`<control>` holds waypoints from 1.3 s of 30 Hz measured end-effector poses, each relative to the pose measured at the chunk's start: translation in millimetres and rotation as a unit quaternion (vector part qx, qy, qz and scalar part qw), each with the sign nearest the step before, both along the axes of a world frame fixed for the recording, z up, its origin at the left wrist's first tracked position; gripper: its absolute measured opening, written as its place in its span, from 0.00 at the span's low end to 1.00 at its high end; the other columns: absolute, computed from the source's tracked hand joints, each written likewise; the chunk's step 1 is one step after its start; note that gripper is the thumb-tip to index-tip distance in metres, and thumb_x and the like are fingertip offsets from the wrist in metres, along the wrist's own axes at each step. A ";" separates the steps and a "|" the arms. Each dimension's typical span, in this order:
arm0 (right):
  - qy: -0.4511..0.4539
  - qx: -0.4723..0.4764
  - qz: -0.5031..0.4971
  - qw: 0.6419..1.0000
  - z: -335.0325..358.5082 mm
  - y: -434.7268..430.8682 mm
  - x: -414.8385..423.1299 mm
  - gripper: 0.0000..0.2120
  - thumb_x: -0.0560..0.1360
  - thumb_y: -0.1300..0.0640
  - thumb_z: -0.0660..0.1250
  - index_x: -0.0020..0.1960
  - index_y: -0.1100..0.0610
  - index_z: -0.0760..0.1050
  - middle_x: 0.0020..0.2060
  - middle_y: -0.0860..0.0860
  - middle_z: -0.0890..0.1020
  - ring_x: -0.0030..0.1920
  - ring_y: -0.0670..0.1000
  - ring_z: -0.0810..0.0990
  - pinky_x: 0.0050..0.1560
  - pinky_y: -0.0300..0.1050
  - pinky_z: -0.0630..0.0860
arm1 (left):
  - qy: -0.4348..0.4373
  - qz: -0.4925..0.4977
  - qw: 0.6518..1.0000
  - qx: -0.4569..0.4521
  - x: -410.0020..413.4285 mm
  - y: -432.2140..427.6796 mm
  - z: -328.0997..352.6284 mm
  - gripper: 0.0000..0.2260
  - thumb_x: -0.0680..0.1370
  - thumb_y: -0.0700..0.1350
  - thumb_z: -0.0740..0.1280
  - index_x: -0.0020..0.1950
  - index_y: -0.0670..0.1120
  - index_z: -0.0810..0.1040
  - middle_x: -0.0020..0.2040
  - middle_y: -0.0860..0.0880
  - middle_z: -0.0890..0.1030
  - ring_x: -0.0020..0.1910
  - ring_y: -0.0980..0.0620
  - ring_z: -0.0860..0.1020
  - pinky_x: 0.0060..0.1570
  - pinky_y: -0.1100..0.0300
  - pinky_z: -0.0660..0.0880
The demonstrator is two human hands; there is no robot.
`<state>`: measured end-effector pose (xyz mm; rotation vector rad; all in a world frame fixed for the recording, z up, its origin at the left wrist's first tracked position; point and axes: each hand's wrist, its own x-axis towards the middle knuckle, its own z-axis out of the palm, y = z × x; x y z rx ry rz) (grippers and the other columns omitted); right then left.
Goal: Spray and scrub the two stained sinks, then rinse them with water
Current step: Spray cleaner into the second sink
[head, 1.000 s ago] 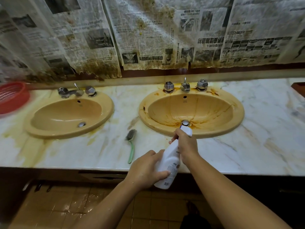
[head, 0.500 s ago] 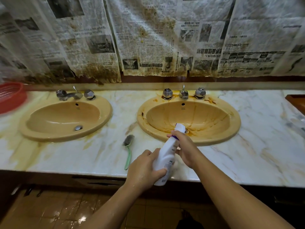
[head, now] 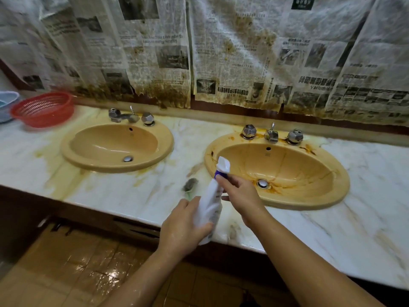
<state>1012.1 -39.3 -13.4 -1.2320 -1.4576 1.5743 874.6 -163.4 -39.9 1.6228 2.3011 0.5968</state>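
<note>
Two yellow oval sinks sit in a marble counter [head: 365,218]. The left sink [head: 88,160] looks mostly clean; the right sink [head: 327,196] carries brown streaks around its drain. I hold a white spray bottle [head: 212,202] tilted over the counter's front edge, nozzle toward the right sink's left rim. My left hand [head: 183,227] grips the bottle's lower body. My right hand [head: 241,193] grips its neck just under the white and purple spray head. A green-handled scrub brush [head: 190,185] lies on the counter between the sinks, partly hidden behind the bottle.
A red plastic basket [head: 42,108] and a pale blue bowl [head: 6,103] stand at the counter's far left. Chrome taps [head: 271,135] sit behind each sink. Stained newspaper [head: 221,52] covers the wall. The tiled floor [head: 77,269] below is wet.
The view swung left, so both sinks sit further right in frame. The bottle rose slightly and its nozzle now sits by the right sink's left rim. Both hands kept their grip.
</note>
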 end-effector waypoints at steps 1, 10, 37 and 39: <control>-0.002 0.005 -0.005 1.000 2.0 -0.6 -2.0 0.10 0.77 0.43 0.73 0.54 0.46 0.86 0.48 0.45 0.87 0.49 0.49 0.86 0.58 0.56 0.83 | 0.014 0.006 1.000 0.012 -0.6 -2.1 -0.5 0.31 0.73 0.66 0.65 0.74 0.58 0.66 0.57 0.56 0.72 0.56 0.53 0.73 0.49 0.52 0.78; 0.070 -0.007 -0.049 0.996 16.0 3.2 -12.7 0.11 0.72 0.48 0.79 0.51 0.51 0.85 0.46 0.48 0.88 0.49 0.51 0.87 0.57 0.58 0.83 | 0.040 0.038 0.991 0.125 17.4 -5.2 -3.2 0.29 0.75 0.62 0.67 0.74 0.52 0.70 0.57 0.53 0.71 0.44 0.51 0.78 0.36 0.60 0.74; 0.070 0.084 0.195 0.975 47.6 48.1 -35.0 0.09 0.79 0.46 0.71 0.57 0.46 0.83 0.50 0.48 0.85 0.48 0.45 0.83 0.53 0.44 0.79 | -0.174 0.182 0.958 0.139 3.4 21.8 23.6 0.33 0.76 0.59 0.73 0.79 0.63 0.65 0.56 0.62 0.83 0.55 0.62 0.81 0.55 0.54 0.80; 0.067 0.102 0.214 0.969 45.0 45.4 -42.8 0.11 0.80 0.46 0.70 0.62 0.45 0.82 0.56 0.45 0.83 0.54 0.45 0.83 0.59 0.46 0.79 | -0.180 0.179 0.957 0.142 -2.1 22.0 25.4 0.33 0.75 0.58 0.72 0.79 0.62 0.65 0.57 0.61 0.83 0.56 0.61 0.81 0.55 0.52 0.81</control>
